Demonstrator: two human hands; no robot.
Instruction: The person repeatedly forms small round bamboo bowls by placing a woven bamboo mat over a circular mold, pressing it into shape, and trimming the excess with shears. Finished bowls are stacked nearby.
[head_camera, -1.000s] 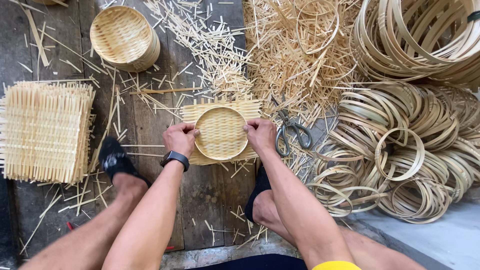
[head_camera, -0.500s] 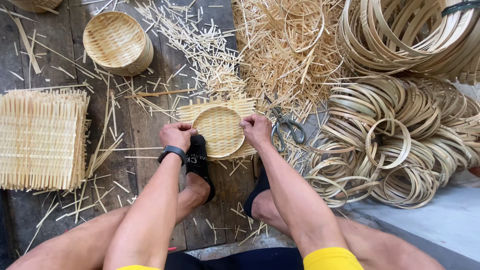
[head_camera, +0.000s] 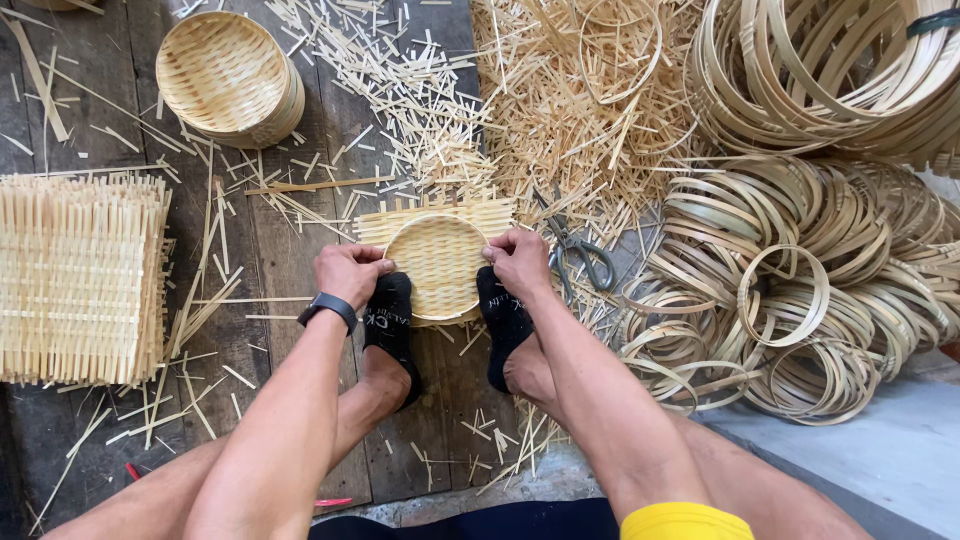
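1. Socks (head_camera: 390, 320), black with pale lettering, sit on both feet flanking the round woven tray (head_camera: 437, 262) over its square mat (head_camera: 440, 220).
2. Left hand (head_camera: 347, 272) and right hand (head_camera: 517, 260) pinch the tray's rim; fingertips are hidden.
3. Scissors (head_camera: 578, 258) lie half buried in bamboo slivers (head_camera: 560, 110).
4. Both feet now press closer beside the tray than before.

no packages, no labels, no signs, no screens in view
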